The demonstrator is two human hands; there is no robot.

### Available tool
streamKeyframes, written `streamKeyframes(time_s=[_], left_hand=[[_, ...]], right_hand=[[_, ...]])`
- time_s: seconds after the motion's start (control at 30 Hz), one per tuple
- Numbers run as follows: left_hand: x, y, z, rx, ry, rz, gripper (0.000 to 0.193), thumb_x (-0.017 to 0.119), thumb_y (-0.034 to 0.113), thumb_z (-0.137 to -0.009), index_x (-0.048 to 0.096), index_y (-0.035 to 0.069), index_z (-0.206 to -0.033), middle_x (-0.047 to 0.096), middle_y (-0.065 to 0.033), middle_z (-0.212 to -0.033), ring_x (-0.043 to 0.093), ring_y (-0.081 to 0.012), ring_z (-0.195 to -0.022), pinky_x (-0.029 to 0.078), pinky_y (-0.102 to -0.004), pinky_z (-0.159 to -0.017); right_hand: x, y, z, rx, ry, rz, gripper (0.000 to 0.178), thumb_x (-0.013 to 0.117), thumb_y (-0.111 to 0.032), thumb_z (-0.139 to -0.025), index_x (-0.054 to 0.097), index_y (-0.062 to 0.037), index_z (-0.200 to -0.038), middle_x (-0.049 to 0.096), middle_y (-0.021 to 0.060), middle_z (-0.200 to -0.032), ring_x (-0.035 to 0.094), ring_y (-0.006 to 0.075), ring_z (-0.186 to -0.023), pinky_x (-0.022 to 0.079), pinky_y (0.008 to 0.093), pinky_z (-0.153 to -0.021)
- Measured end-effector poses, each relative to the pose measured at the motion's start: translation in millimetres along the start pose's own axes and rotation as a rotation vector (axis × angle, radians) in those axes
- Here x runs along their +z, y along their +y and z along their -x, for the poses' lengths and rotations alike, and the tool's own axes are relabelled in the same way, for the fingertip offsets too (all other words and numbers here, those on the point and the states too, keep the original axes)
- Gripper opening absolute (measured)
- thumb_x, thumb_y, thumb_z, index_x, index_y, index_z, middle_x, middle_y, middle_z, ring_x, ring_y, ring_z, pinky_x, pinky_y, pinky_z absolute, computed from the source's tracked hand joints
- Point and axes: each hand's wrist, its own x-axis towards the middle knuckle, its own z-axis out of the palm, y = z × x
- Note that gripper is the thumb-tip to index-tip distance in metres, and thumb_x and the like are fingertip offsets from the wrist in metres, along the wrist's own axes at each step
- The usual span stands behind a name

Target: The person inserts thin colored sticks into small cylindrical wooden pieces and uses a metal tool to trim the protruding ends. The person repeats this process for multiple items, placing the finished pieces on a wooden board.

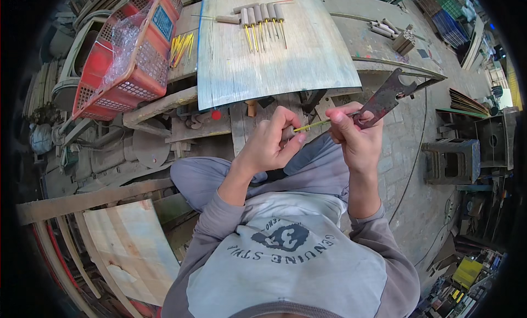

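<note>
My left hand (264,144) is closed around a short grey-brown tube (287,133), mostly hidden by the fingers. From the tube a thin yellow strip (312,126) runs across to my right hand (359,145), where thumb and finger pinch near its far end. That same hand grips a dark, flat metal tool (388,96) with a notched end, pointing up and away to the right. Beyond my hands, several similar tubes (263,13) with yellow strips lie side by side on a pale wooden board (236,71).
A red plastic crate (132,71) with clear wrap stands at the left, beside a bundle of yellow strips (181,48). More tubes (403,41) lie at the bench's far right. A stool (451,160) stands on the right; a wooden rail (93,196) crosses the lower left.
</note>
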Motion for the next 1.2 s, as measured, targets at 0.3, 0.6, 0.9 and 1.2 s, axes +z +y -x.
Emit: streamKeyframes(time_s=[0.3,0.6,0.9,1.2], left_hand=[[17.7,-16.9,-10.2,0.180,0.241,-0.075,0.011,0.059,0.010,-0.087,0.056,0.001,-0.091,0.059,-0.0105,-0.079,0.055,-0.0179,-0.063,0.043,-0.0282,-0.054],[13.6,-22.3,-3.0,0.183,0.242,-0.200,0.014,0.055,0.014,-0.085,0.058,0.001,-0.082,0.052,-0.0083,-0.061,0.048,-0.0191,-0.048,0.036,-0.0294,-0.046],[-11.5,-23.2,0.9,0.027,0.191,-0.171,0.013,0.050,0.010,-0.085,0.058,-0.001,-0.087,0.051,-0.0060,-0.062,0.046,-0.0136,-0.049,0.036,-0.0263,-0.048],[-19.1,-25.9,2.3,0.023,0.111,-0.288,0.015,0.048,0.016,-0.085,0.055,0.003,-0.084,0.058,-0.0129,-0.066,0.059,-0.0311,-0.057,0.044,-0.0364,-0.052]], right_hand=[[11.6,6.6,-1.1,-0.039,0.072,0.022,0.011,0.072,-0.006,-0.083,0.068,0.0041,-0.086,0.053,-0.0027,-0.059,0.042,0.0029,-0.049,0.029,0.0200,-0.044],[15.5,9.6,4.2,-0.048,0.102,0.023,0.011,0.073,-0.005,-0.083,0.067,0.0044,-0.084,0.053,-0.0046,-0.057,0.042,0.0014,-0.049,0.028,0.0192,-0.044],[-40.9,-11.0,-10.0,-0.043,0.005,-0.205,0.037,0.051,-0.036,-0.098,0.059,0.0003,-0.101,0.038,-0.0071,-0.066,0.035,0.0026,-0.059,0.027,0.0196,-0.051],[-65.5,-18.7,6.2,-0.017,-0.014,0.254,0.046,0.037,-0.048,-0.100,0.053,-0.0057,-0.091,0.044,-0.0023,-0.068,0.036,0.0049,-0.057,0.026,0.0203,-0.047]])
